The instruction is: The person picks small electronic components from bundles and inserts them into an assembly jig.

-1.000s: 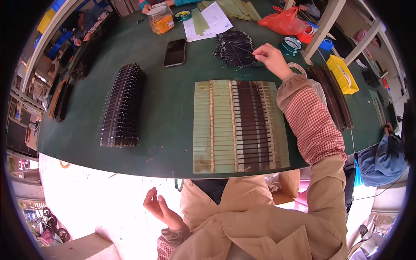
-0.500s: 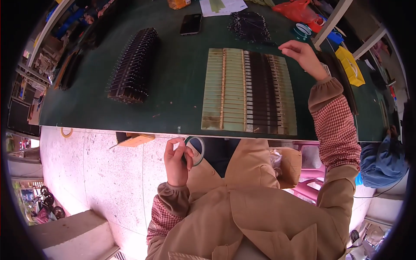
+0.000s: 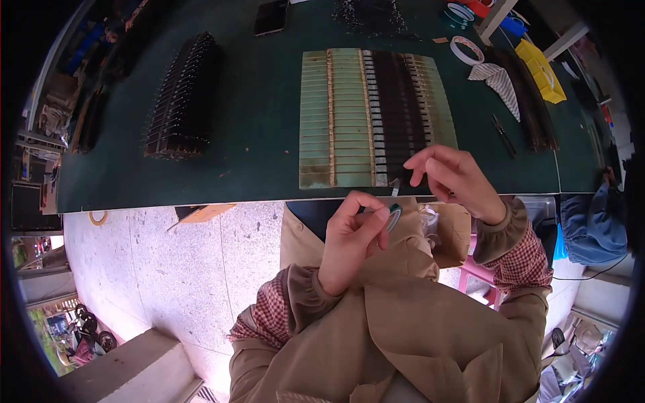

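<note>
A thin green-rimmed ring [image 3: 396, 216], which looks like a narrow roll of tape, is pinched in my left hand [image 3: 351, 240], just off the table's front edge. My right hand [image 3: 458, 180] hovers over the near right corner of a pale green grooved board [image 3: 349, 114]. Its fingers and thumb are bent together; whatever they hold, if anything, is too small to make out. Dark strips [image 3: 400, 107] lie in the board's slots, running across its right half. Between my hands, a small pale tab [image 3: 395, 191] shows at the table edge.
A dark bundle of strips with pin-like ends [image 3: 180, 101] stands left on the green table. A phone [image 3: 271, 18] and another dark bundle [image 3: 373, 15] lie at the back. Rightward are a white tape roll [image 3: 466, 50], striped cloth [image 3: 497, 84], slim tool [image 3: 504, 136] and yellow bin [image 3: 540, 71].
My right hand has come down from the board's far right corner to its near edge. My left hand has moved right and up with the ring. The view has shifted nearer the table front.
</note>
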Demonstrator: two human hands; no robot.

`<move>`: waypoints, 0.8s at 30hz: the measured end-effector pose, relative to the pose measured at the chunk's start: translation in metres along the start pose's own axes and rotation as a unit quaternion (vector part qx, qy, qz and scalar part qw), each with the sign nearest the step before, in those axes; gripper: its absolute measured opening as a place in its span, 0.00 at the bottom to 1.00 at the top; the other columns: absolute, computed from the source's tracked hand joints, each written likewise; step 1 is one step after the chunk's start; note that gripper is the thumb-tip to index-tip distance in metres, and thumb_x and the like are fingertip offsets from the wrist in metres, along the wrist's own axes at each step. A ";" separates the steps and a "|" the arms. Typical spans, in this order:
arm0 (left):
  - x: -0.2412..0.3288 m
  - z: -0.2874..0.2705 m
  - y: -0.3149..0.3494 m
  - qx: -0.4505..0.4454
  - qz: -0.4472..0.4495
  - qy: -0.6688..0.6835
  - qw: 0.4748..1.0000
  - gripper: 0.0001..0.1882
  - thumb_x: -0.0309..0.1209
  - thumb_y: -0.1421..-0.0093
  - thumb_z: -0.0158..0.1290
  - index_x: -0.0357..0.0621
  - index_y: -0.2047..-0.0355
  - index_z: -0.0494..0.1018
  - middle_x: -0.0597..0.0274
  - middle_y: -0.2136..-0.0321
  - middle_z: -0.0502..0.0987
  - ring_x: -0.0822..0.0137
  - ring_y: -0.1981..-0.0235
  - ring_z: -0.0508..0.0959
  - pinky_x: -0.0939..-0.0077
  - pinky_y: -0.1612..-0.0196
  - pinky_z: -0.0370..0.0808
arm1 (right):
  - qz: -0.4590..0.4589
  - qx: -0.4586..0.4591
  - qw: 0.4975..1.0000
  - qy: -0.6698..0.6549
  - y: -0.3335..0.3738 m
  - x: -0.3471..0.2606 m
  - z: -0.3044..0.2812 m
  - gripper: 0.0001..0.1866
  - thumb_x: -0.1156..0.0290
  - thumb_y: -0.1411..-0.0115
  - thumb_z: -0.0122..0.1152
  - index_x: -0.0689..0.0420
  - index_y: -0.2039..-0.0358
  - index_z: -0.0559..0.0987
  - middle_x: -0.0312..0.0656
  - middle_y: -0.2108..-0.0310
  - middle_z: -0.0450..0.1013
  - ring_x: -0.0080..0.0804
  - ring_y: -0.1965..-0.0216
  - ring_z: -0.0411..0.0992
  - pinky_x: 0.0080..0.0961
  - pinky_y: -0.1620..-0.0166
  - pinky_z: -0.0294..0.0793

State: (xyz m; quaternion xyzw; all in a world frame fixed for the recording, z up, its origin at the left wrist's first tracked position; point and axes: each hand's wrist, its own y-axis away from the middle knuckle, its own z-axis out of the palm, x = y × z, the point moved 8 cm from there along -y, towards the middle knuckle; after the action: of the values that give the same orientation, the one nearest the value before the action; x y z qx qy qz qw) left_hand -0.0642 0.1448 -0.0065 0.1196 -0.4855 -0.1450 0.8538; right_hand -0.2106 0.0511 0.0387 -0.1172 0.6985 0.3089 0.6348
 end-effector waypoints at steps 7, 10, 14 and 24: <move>-0.004 0.006 -0.015 -0.024 0.005 -0.056 0.998 0.05 0.29 0.33 0.48 0.48 0.58 0.66 0.62 0.81 0.74 0.83 0.88 0.58 0.87 0.84 0.52 | -0.054 0.011 0.998 0.025 0.001 0.004 0.018 0.10 0.67 0.34 0.54 0.62 0.62 0.76 0.32 0.70 0.74 0.10 0.80 0.61 0.10 0.79 0.58; -0.005 0.009 -0.016 -0.037 0.006 -0.045 0.998 0.06 0.30 0.32 0.47 0.48 0.56 0.65 0.61 0.80 0.74 0.83 0.88 0.58 0.86 0.84 0.53 | -0.096 0.034 0.993 0.067 -0.007 0.001 0.008 0.09 0.68 0.35 0.55 0.61 0.63 0.76 0.32 0.70 0.73 0.10 0.79 0.61 0.10 0.78 0.57; -0.015 0.011 0.000 -0.090 -0.013 -0.007 0.996 0.08 0.32 0.31 0.44 0.46 0.54 0.63 0.58 0.78 0.75 0.83 0.88 0.57 0.86 0.84 0.53 | -0.131 0.117 0.984 0.025 -0.039 -0.035 -0.040 0.07 0.68 0.36 0.56 0.58 0.66 0.75 0.31 0.71 0.70 0.10 0.80 0.59 0.09 0.78 0.54; -0.055 0.011 0.018 -0.292 -0.083 -0.057 0.951 0.13 0.31 0.31 0.45 0.38 0.49 0.66 0.59 0.63 0.76 0.75 0.66 0.75 0.83 0.62 0.71 | -0.222 0.125 0.939 0.231 -0.215 -0.051 -0.131 0.07 0.70 0.41 0.62 0.60 0.68 0.80 0.31 0.71 0.74 0.20 0.68 0.71 0.17 0.61 0.70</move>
State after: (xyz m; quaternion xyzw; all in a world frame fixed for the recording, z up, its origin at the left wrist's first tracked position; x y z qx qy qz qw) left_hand -0.0982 0.1808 -0.0378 -0.1030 -0.4580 -0.3572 0.8075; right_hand -0.1893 -0.2051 0.0270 -0.2576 0.8152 0.0350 0.5176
